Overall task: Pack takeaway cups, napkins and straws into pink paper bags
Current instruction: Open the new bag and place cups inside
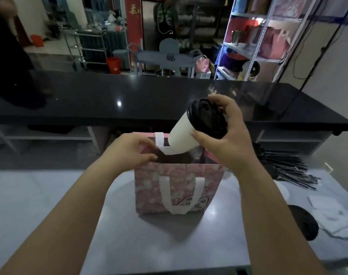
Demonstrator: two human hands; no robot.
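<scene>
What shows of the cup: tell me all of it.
The cup is white, paper by its look, with a black lid on. It is tilted, base down-left, lid toward the camera. The right hand grips its lid end. Its base hangs over the open pink bag, near its far white handle.

1. Our left forearm (70, 205) reaches in from the lower left; our left hand (129, 150) lies palm down, thumb and fingers pinching the bag (149, 187) at its left rim.
2. Our right forearm (268, 215) comes up from the lower right; our right hand (228, 141) sits higher, thumb and fingers curled round the lid end of the tilted cup (182, 135).
</scene>
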